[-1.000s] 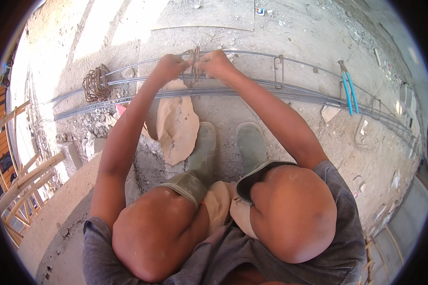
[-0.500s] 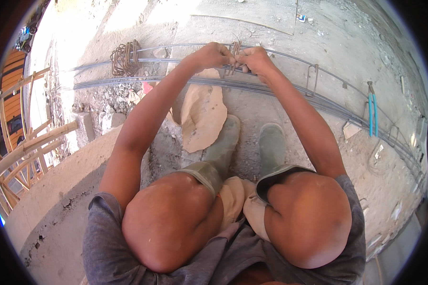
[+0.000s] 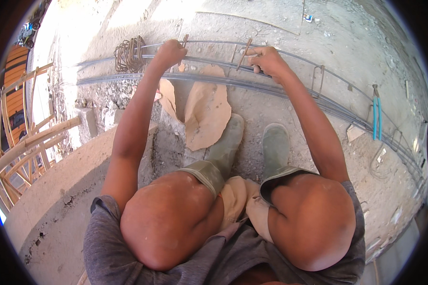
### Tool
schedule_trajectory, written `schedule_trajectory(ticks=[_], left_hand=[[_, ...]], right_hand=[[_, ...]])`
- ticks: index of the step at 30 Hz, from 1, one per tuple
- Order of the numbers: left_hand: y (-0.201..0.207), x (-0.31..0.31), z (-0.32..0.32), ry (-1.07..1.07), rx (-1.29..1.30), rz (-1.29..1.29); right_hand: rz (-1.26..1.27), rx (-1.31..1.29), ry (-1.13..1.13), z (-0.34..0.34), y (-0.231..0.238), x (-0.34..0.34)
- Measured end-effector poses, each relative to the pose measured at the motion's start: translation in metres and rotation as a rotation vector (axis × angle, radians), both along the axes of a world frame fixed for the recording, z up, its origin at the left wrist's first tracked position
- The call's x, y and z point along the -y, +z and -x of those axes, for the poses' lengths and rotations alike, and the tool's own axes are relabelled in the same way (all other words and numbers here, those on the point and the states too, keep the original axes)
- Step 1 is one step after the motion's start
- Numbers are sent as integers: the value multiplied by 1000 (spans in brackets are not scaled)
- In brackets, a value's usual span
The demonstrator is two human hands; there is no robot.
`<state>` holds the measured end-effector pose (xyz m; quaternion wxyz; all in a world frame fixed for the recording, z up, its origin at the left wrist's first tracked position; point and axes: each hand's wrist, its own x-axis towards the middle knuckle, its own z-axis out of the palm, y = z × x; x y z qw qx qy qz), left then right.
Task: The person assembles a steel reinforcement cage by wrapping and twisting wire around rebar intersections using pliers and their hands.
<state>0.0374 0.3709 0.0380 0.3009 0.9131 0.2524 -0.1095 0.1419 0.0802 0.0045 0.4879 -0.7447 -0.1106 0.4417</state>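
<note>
Long thin steel bars (image 3: 214, 58) run left to right across the ground in front of my boots, with bent-wire rebar stirrups hung around them. My left hand (image 3: 171, 53) is closed around a rusty stirrup (image 3: 185, 41) at the bars; its fingertips are partly hidden. To the right, my right hand (image 3: 268, 62) is at another stirrup (image 3: 244, 54), which leans across the bars. Its index finger reaches to this stirrup while the other fingers curl, and its grip is only partly visible. Farther right, one more stirrup (image 3: 318, 78) stands around the bars.
A bundle of stirrups (image 3: 129, 54) hangs on the bars at left. Blue-handled pincers (image 3: 376, 114) lie across the bars at right. Torn brown paper (image 3: 207, 111) lies by my left boot (image 3: 226, 142). A concrete ledge (image 3: 76, 175) and wooden poles (image 3: 38, 137) are at left.
My hands, together at a cluster of stirrups before, are now apart. The left has moved left with a stirrup; the right has shifted slightly right, beside a tilted one.
</note>
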Motion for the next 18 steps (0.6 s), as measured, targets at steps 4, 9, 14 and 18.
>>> schedule_trajectory(ticks=[4, 9, 14, 18], left_hand=[[8, 33, 12, -155, 187, -215], [6, 93, 23, -492, 287, -238], [-4, 110, 21, -658, 297, -438], [-13, 107, 21, -750, 361, -559]], right_hand=[[1, -4, 59, -3, -4, -5], [-34, 114, 173, -1, -16, -9], [203, 444, 456, -14, -10, 10], [372, 462, 504, -17, -5, 15]])
